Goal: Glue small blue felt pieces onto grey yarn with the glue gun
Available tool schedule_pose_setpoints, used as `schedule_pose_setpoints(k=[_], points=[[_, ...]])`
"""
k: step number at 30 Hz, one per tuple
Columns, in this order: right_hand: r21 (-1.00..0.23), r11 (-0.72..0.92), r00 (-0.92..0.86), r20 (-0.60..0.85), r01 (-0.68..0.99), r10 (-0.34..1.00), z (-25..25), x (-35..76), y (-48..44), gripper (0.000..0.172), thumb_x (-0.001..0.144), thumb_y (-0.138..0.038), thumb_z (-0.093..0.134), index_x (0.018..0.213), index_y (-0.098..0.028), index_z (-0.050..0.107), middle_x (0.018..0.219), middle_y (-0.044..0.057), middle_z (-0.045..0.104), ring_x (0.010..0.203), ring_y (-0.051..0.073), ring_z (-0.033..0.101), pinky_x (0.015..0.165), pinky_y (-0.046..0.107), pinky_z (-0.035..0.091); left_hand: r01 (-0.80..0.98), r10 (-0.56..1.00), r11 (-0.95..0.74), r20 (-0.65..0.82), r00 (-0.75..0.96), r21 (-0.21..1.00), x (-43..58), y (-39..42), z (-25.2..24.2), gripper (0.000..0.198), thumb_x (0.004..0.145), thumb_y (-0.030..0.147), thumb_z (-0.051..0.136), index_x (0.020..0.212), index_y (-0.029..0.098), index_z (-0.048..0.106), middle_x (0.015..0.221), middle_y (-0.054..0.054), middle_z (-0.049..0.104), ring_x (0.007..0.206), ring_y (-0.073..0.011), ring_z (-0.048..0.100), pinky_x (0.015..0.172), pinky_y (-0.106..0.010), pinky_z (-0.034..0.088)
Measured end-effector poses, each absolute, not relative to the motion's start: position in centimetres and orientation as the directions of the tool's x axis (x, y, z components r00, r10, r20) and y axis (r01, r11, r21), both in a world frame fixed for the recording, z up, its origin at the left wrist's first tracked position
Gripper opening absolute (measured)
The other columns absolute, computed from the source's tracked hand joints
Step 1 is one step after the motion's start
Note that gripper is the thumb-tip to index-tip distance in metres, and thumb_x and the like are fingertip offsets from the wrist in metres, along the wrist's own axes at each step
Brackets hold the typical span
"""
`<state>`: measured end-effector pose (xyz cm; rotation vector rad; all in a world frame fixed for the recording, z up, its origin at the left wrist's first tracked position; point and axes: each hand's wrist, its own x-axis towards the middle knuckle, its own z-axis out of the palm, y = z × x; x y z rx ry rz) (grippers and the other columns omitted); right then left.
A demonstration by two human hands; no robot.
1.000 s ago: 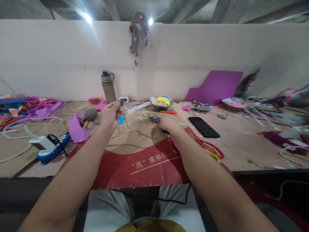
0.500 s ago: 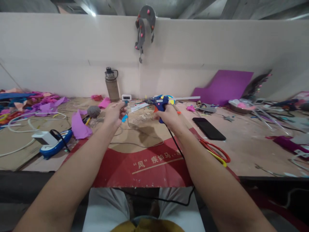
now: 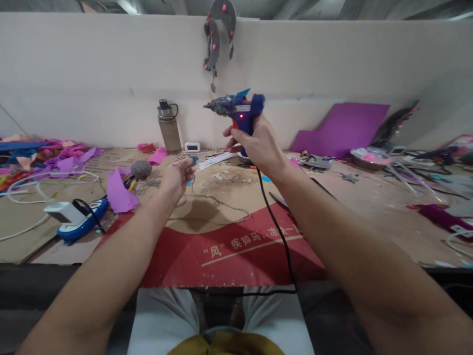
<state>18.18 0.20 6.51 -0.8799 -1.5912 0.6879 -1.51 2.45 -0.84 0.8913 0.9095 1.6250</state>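
Observation:
My right hand [image 3: 263,143] is wrapped round the handle of a blue hot glue gun [image 3: 244,109], lifted above the work area. Its nozzle points left and a small red light glows on its side. From the grip a black cord [image 3: 275,217] hangs down past the table edge. Lower and to the left, my left hand [image 3: 176,175] pinches a small dark teal piece [image 3: 194,159], whose kind I cannot make out. A thin grey yarn [image 3: 218,201] trails below that hand over the red and brown cardboard [image 3: 229,266].
Behind stand a water bottle [image 3: 170,130] and a small white clock [image 3: 192,147]. At left lie a grey yarn ball [image 3: 141,170], felt scraps [image 3: 66,160] and a blue power strip [image 3: 83,224]. A purple sheet [image 3: 347,130] leans on the wall at right.
My right hand has raised the glue gun from near the table to in front of the wall. My left hand stays in nearly the same place with the teal piece.

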Motion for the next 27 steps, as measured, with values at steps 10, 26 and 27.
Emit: schedule_pose_setpoints(k=[10, 26, 27], points=[[-0.796, 0.447, -0.089, 0.453, 0.409, 0.887, -2.6, 17.3, -1.4, 0.03, 0.085, -0.038, 0.049, 0.105, -0.016, 0.051, 0.085, 0.003, 0.064, 0.057, 0.011, 0.056, 0.057, 0.024, 0.048, -0.379, 0.981, -0.072, -0.002, -0.192, 0.923, -1.2, 2.4, -1.2, 0.007, 0.069, 0.015, 0.067, 0.067, 0.012, 0.061, 0.055, 0.0, 0.057, 0.041, -0.0033, 0.047, 0.034, -0.012, 0.028], [-0.637, 0.446, -0.157, 0.458, 0.629, 0.875, -1.6, 16.8, -2.7, 0.032, 0.086, -0.03, 0.048, 0.114, -0.016, 0.055, 0.086, 0.01, 0.066, 0.085, 0.023, 0.063, 0.075, 0.032, 0.049, -0.358, 0.982, -0.097, 0.031, -0.187, 0.929, -0.8, 2.0, -1.2, 0.007, 0.067, 0.015, 0.069, 0.066, 0.011, 0.063, 0.057, -0.001, 0.058, 0.042, -0.0033, 0.048, 0.035, -0.012, 0.028], [-0.635, 0.441, -0.157, 0.453, 0.635, 0.878, -1.7, 16.8, -2.6, 0.033, 0.086, -0.03, 0.048, 0.115, -0.015, 0.055, 0.086, 0.009, 0.066, 0.085, 0.024, 0.063, 0.075, 0.032, 0.049, -0.36, 0.982, -0.097, 0.029, -0.189, 0.928, -0.7, 1.9, -1.2, 0.007, 0.067, 0.014, 0.069, 0.066, 0.011, 0.063, 0.058, -0.001, 0.059, 0.042, -0.0032, 0.048, 0.035, -0.012, 0.028]])
